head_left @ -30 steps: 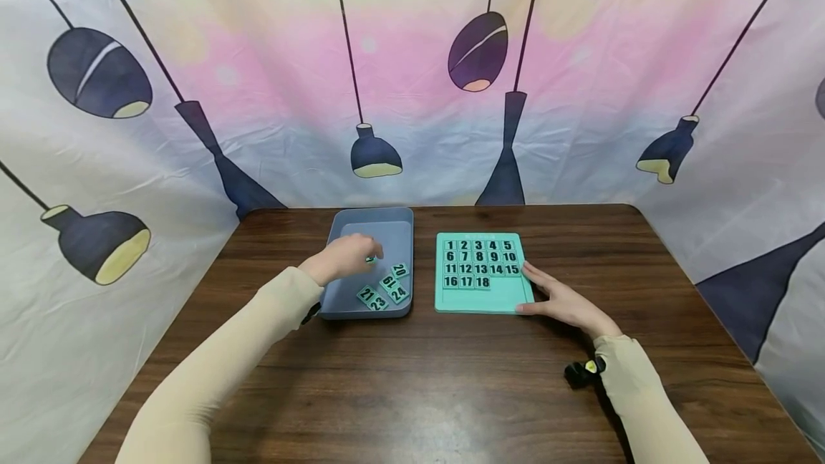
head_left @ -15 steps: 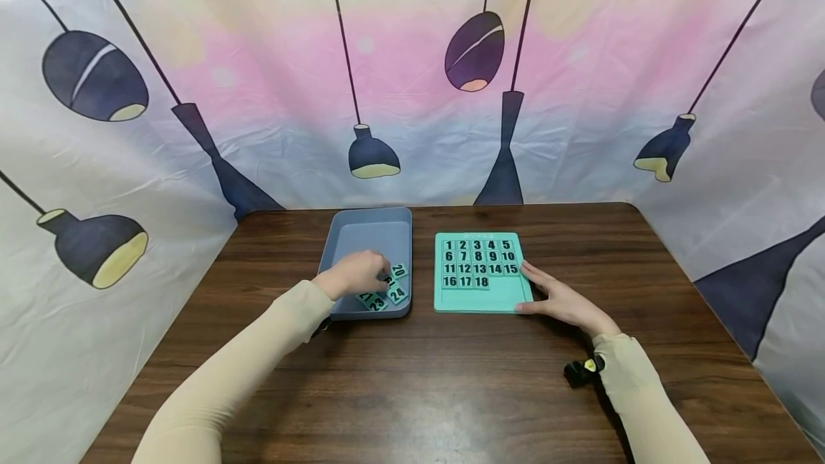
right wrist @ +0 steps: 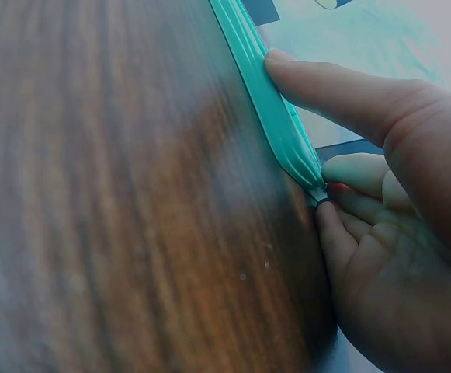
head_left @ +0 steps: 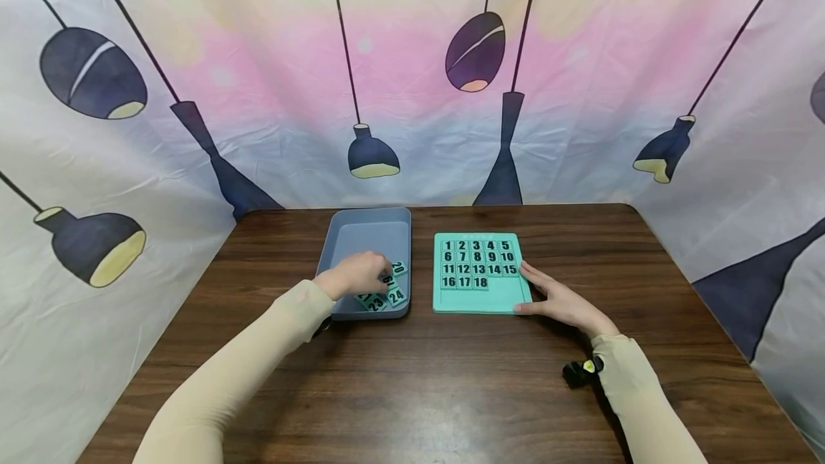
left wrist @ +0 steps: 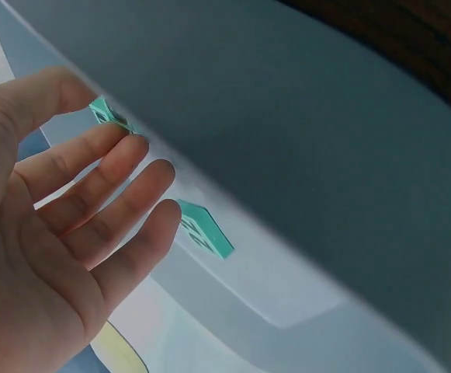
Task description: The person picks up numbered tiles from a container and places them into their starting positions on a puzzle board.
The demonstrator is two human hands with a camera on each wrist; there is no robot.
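Note:
In the head view my left hand (head_left: 356, 273) reaches into the blue-grey tray (head_left: 402, 224). Its thumb and index finger pinch a green number tile (head_left: 389, 281), partly covered by the fingertips. The left wrist view has this tile (left wrist: 110, 113) at the thumb and index tips, the other fingers loosely bent. Around it lie tile 20 (head_left: 398, 268), tile 24 (head_left: 396, 296) and tile 23 (head_left: 376, 303); tile 21 is half hidden. My right hand (head_left: 562, 303) holds the green number board (head_left: 505, 298) by its near right corner, thumb on the front edge. Tiles 1 to 18 sit in rows on it.
Another tile (left wrist: 206, 229) lies in the tray beyond the little finger in the left wrist view. Tray and board stand side by side on the dark wooden table (head_left: 399, 392), with a strip of wood between. A printed cloth (head_left: 290, 92) hangs behind the table.
My left hand has moved right and nearer within the tray, onto the tiles, and has nearly stopped since half a second ago. The right hand and board have stayed in place.

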